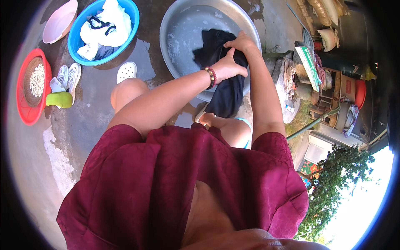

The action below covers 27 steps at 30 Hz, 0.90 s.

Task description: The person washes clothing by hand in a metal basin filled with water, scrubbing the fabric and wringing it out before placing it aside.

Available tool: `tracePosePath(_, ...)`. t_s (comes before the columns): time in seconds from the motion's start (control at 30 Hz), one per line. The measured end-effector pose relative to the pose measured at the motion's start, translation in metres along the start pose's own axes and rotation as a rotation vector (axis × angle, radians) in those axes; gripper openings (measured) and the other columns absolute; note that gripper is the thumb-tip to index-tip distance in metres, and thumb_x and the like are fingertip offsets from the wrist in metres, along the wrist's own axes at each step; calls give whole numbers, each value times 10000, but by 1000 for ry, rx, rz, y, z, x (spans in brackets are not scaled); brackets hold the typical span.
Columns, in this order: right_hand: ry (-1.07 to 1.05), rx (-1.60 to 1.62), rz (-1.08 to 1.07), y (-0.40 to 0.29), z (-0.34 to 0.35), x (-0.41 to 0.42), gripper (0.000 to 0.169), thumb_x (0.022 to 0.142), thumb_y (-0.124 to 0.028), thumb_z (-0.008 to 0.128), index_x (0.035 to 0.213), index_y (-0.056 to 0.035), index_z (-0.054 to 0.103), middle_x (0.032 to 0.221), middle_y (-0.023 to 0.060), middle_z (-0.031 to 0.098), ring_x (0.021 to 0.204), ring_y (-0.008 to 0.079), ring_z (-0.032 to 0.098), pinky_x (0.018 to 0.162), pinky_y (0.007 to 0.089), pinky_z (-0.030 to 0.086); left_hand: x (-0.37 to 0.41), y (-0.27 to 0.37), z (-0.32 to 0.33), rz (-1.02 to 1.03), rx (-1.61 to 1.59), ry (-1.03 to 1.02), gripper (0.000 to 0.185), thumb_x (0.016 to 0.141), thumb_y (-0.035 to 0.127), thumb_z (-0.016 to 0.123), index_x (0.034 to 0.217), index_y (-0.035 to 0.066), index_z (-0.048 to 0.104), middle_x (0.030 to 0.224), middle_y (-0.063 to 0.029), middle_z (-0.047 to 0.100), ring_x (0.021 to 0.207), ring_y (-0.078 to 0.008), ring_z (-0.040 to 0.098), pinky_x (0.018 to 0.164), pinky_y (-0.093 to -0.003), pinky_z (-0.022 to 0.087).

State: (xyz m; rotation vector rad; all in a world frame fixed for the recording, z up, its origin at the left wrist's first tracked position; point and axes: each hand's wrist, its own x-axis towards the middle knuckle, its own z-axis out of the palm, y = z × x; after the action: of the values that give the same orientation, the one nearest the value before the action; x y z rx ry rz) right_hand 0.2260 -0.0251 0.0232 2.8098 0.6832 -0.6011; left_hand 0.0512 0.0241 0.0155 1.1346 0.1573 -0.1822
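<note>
A wide metal basin [175, 67] holds water with some suds. Wet black cloth [212, 47] lies partly in it and hangs over the near rim, its lower part [226, 97] reaching down beside my foot. My right hand [240, 42] grips the cloth near the basin's right side. Just below it, my left hand [230, 67], with beaded bracelets on the wrist, holds the same cloth, thumb and fingers spread around it; some fingertips are hidden by the fabric.
Left of the basin stands a blue tub [72, 47] with white and dark clothes. Farther left are a pink basin [59, 23], a red basket [23, 109] around a tray of pale pieces, sneakers [73, 75] and a white clog [127, 71]. A green hose [307, 125] runs at right.
</note>
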Motion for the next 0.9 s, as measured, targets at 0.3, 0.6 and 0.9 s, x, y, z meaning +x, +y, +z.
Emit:
tracePosePath(0.3,258,2336,-375,79,89,-81,530,898,-436,494,1244,-36,466,1274,129,492,1015,259,555,892,378,442,-5,15,-33,18,-743,-173,335,778,241,611,955,-41,574,792,-146,631,686,-223,632,664,-322,538)
tracePosePath(0.6,-199,2876,-1050,-32,38,-74,897,650,-469,743,1293,5,337,1260,115,432,1049,243,505,996,366,390,-38,37,-14,-35,-967,-391,378,809,302,541,963,-43,560,781,-135,598,665,-194,577,689,-292,481)
tracePosePath(0.9,-213,1911,-238,18,-22,-86,511,728,-282,650,1074,77,540,792,120,561,711,233,523,700,314,471,-42,45,-18,-137,-519,-440,421,821,358,635,1026,-5,574,824,-65,614,685,-113,590,631,-242,503)
